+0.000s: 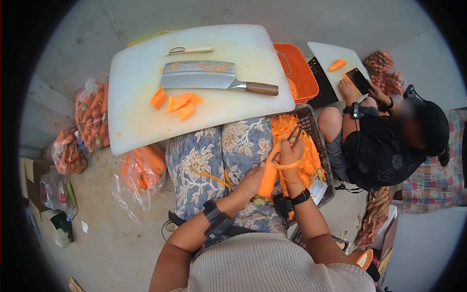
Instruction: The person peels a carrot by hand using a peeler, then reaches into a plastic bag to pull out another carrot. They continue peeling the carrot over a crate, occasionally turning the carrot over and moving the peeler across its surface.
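Note:
My left hand is closed round the lower part of a thick carrot, held slanting over my lap. In my right hand is a peeler, close against the carrot's upper end. A strip of carrot peel hangs across that hand's wrist side. Beneath and beside it, a dark crate is heaped with carrot peelings. Two loose peel strips lie on the flowered cloth over my legs.
Ahead, a white cutting board bears a cleaver, a second peeler and several carrot chunks. An orange basin stands behind the crate. Bagged carrots line the left. At right, a co-worker holds a phone.

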Demonstrator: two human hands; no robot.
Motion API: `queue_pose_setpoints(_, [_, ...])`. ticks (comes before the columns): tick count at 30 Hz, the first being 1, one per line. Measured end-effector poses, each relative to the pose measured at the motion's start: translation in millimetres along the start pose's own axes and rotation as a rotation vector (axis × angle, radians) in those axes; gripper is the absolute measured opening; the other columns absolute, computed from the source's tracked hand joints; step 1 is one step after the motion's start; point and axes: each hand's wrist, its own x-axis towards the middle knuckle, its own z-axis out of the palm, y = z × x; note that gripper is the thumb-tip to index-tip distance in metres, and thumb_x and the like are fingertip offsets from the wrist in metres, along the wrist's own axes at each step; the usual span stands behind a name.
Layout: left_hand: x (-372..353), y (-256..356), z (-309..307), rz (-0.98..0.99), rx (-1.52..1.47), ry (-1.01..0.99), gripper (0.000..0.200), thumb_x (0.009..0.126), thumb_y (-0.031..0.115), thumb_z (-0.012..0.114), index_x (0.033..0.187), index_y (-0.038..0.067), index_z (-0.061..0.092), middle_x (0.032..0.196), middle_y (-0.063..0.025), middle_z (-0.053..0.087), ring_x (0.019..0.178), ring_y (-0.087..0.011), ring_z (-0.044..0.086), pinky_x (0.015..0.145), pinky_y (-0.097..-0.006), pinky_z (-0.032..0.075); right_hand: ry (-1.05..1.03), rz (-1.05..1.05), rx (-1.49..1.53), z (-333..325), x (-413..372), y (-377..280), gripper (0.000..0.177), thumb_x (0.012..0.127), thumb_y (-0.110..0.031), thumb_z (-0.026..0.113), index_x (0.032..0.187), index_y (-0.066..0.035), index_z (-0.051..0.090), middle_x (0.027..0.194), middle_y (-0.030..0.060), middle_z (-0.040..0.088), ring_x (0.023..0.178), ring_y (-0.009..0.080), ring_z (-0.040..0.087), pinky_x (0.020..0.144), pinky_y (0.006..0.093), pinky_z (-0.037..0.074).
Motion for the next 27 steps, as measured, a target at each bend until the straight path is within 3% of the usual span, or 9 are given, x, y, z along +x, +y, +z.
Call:
queue_pose_setpoints(2, [-1, 1, 2, 0.034, -0.007, 0.004, 0.044, 0.094, 0.042, 0.032, 0.105, 0.002, 0.046, 0.081, -0.0097, 0.056, 0.063, -0.0190, 0.059, 0.052, -0.0295, 0.050, 0.062, -0.029, -0.040, 6, 14, 20, 0.018, 0.074, -0.012, 0.056, 0.068, 0.000, 0.044, 0.073, 0.0106, 0.047, 0.069, 0.0211, 0.046, 0.064, 0.0364, 0.038])
queue_pose_setpoints(5, [-2, 7, 3, -0.044, -0.047, 0.020, 0.044, 0.094, 0.041, 0.032, 0.105, 0.001, 0.046, 0.082, -0.0100, 0.056, 0.064, -0.0193, 0.059, 0.053, -0.0295, 0.050, -0.039, 0.110, -0.001, 14, 21, 40, 0.025, 0.071, -0.018, 0.058, 0.076, 0.004, 0.047, 0.080, 0.0160, 0.047, 0.078, 0.0299, 0.045, 0.072, 0.0396, 0.038])
queue_pose_setpoints(9, [0, 7, 2, -0.070, -0.060, 0.001, 0.044, 0.094, 0.041, 0.033, 0.104, 0.001, 0.047, 0.083, -0.0101, 0.056, 0.065, -0.0192, 0.059, 0.055, -0.0291, 0.050, -0.060, 0.247, 0.078, 18, 39, 66, 0.026, 0.071, -0.019, 0.058, 0.070, 0.004, 0.047, 0.077, 0.0169, 0.049, 0.074, 0.0278, 0.048, 0.068, 0.0389, 0.039])
queue_pose_setpoints(12, [1, 4, 2, -0.027, -0.065, -0.010, 0.044, 0.094, 0.041, 0.033, 0.103, 0.001, 0.048, 0.084, -0.0103, 0.056, 0.067, -0.0190, 0.059, 0.056, -0.0289, 0.050, -0.087, 0.315, 0.168, 13, 49, 72, 0.025, 0.070, -0.018, 0.057, 0.061, 0.003, 0.047, 0.064, 0.0129, 0.050, 0.053, 0.0226, 0.048, 0.051, 0.0356, 0.039])
queue_pose_setpoints(16, [-3, 9, 5, -0.050, -0.045, 0.007, 0.044, 0.094, 0.041, 0.032, 0.102, 0.001, 0.048, 0.082, -0.0102, 0.057, 0.066, -0.0182, 0.059, 0.056, -0.0286, 0.050, -0.094, 0.380, 0.264, 16, 54, 87, 0.023, 0.071, -0.019, 0.058, 0.066, 0.002, 0.049, 0.060, 0.0102, 0.050, 0.044, 0.0196, 0.045, 0.045, 0.0330, 0.037])
queue_pose_setpoints(19, [-7, 10, 2, -0.043, 0.000, -0.015, 0.045, 0.094, 0.042, 0.030, 0.101, 0.001, 0.048, 0.077, -0.0109, 0.057, 0.061, -0.0184, 0.058, 0.052, -0.0287, 0.049, 0.022, 0.649, 0.244, 16, 56, 91, 0.019, 0.072, -0.020, 0.057, 0.071, -0.002, 0.050, 0.062, 0.0082, 0.050, 0.046, 0.0162, 0.045, 0.045, 0.0310, 0.038])
queue_pose_setpoints(21, [-9, 10, 1, -0.038, 0.030, -0.035, 0.046, 0.094, 0.043, 0.029, 0.101, 0.002, 0.048, 0.074, -0.0112, 0.057, 0.058, -0.0186, 0.058, 0.050, -0.0289, 0.048, -0.053, 1.002, 0.708, -2, 42, 66, 0.015, 0.076, -0.018, 0.057, 0.070, -0.010, 0.046, 0.060, 0.0023, 0.049, 0.046, 0.0126, 0.048, 0.042, 0.0263, 0.040])
queue_pose_setpoints(25, [-11, 13, 2, -0.043, -0.051, -0.023, 0.047, 0.094, 0.043, 0.027, 0.101, 0.002, 0.047, 0.072, -0.0121, 0.057, 0.057, -0.0194, 0.058, 0.047, -0.0292, 0.048, -0.153, 0.982, 0.823, -14, 14, 76, 0.017, 0.074, -0.021, 0.057, 0.079, -0.007, 0.048, 0.070, 0.0042, 0.048, 0.055, 0.0134, 0.048, 0.050, 0.0282, 0.042])
queue_pose_setpoints(27, [-10, 10, 3, -0.068, -0.080, -0.040, 0.047, 0.094, 0.043, 0.027, 0.102, 0.001, 0.047, 0.075, -0.0123, 0.058, 0.059, -0.0195, 0.059, 0.048, -0.0291, 0.049, -0.061, 0.691, 0.730, -19, 0, 47, 0.020, 0.074, -0.021, 0.058, 0.082, -0.006, 0.047, 0.074, 0.0039, 0.046, 0.058, 0.0130, 0.047, 0.053, 0.0279, 0.042])
